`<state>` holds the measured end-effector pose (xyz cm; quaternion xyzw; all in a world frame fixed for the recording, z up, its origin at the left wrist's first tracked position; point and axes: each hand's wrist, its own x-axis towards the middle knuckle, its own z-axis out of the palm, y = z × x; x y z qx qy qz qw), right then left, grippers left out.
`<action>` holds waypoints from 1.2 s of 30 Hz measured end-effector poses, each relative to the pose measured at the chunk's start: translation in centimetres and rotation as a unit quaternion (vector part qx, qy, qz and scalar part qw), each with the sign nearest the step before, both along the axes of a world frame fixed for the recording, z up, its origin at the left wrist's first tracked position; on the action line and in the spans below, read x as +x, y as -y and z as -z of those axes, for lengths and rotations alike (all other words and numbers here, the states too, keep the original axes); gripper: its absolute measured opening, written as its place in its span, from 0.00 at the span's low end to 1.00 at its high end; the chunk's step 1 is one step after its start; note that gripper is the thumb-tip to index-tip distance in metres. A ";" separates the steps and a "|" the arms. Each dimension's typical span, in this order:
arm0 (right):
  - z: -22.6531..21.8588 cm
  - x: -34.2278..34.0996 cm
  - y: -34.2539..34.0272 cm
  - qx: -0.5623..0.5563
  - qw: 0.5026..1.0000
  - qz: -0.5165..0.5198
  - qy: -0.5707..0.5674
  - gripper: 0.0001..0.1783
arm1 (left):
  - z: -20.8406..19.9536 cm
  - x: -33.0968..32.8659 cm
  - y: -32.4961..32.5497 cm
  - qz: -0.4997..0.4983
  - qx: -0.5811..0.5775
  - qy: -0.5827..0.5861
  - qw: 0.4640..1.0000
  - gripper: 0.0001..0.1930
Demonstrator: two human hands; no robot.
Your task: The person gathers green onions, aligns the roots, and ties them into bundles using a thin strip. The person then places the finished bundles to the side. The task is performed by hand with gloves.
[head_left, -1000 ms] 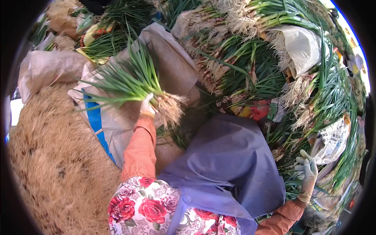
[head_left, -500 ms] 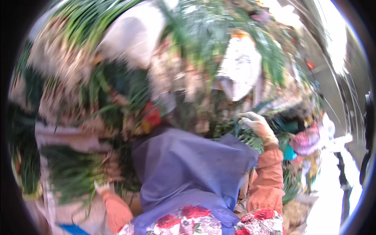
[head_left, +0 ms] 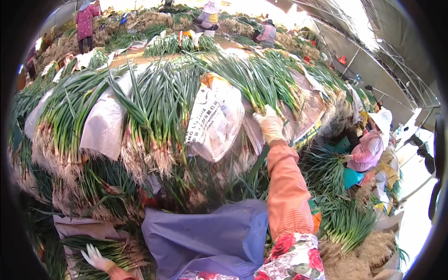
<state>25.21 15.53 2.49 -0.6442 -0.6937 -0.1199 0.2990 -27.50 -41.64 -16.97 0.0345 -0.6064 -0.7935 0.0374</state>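
My left hand (head_left: 95,257), in a pale glove, is open with its fingers spread over a bunch of green onions (head_left: 112,246) at the lower left. That bunch lies on a pale sack (head_left: 84,226), its roots toward my lap. My right arm stretches forward, and the gloved right hand (head_left: 269,125) is closed at the lower ends of some green onions (head_left: 249,88) on top of the heap; the fingers partly hide the stems. Beside it hangs a white printed sack (head_left: 217,123). A blue apron (head_left: 205,235) covers my lap.
More green onions (head_left: 161,107) with hanging roots line the heap, with another pale sack (head_left: 109,116) between them. At the right, a person in pink (head_left: 368,151) sits near loose green onions (head_left: 345,224). Other people (head_left: 209,18) are farther back.
My right hand has reached forward from beside my lap to the onions on the heap. The left hand's fingers have spread over the bunch. The view has tilted up.
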 end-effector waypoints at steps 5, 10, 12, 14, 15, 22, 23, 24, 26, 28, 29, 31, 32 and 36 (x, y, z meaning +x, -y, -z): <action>-0.4 -2.4 -3.0 -0.087 0.995 -0.050 -0.003 0.22 | -18.5 9.7 -18.6 0.250 0.063 -0.235 0.937 0.24; 0.1 -3.2 5.5 -0.012 0.977 -0.187 -0.103 0.12 | -24.5 25.4 -35.9 0.694 0.091 -0.072 0.711 0.26; 0.9 -3.3 8.9 0.052 0.964 -0.257 -0.045 0.08 | -20.9 29.8 -42.3 0.767 0.090 0.033 0.634 0.28; 1.3 -3.8 10.9 0.050 0.940 -0.316 0.117 0.08 | -19.5 31.7 -46.5 0.794 0.098 0.067 0.597 0.26; 1.5 -2.9 10.7 0.048 0.943 -0.314 0.101 0.07 | -19.0 32.3 -47.1 0.782 0.131 0.091 0.603 0.24; 5.9 4.6 2.5 0.101 0.897 -0.264 -0.340 0.10 | -15.4 31.2 -45.7 0.770 0.242 0.222 0.546 0.27; 5.3 4.1 2.4 0.015 0.950 -0.197 -0.242 0.13 | -16.2 31.3 -45.1 0.778 0.229 0.238 0.535 0.28; 4.9 3.6 2.7 -0.072 0.980 -0.125 -0.137 0.17 | -16.9 31.9 -44.3 0.807 0.254 0.211 0.490 0.27; 6.4 3.8 1.7 -0.115 0.986 -0.098 -0.069 0.19 | -19.4 34.5 -43.4 0.818 0.261 0.195 0.474 0.27; 6.4 3.8 2.2 -0.195 0.940 -0.115 -0.255 0.16 | -20.2 35.3 -43.9 0.819 0.206 0.144 0.516 0.26; 5.6 2.7 3.6 -0.156 0.955 -0.140 -0.210 0.14 | -19.8 34.8 -44.6 0.806 0.157 0.134 0.554 0.25; 4.1 1.0 7.2 -0.074 0.973 -0.180 -0.121 0.12 | -19.7 34.6 -45.4 0.773 0.084 0.125 0.616 0.25; 3.5 0.1 9.2 -0.004 0.967 -0.237 -0.094 0.09 | -18.6 34.9 -46.3 0.758 0.082 0.151 0.629 0.27; 4.2 0.8 10.1 0.019 0.945 -0.328 0.002 0.06 | -17.8 36.0 -46.7 0.761 0.068 0.083 0.640 0.28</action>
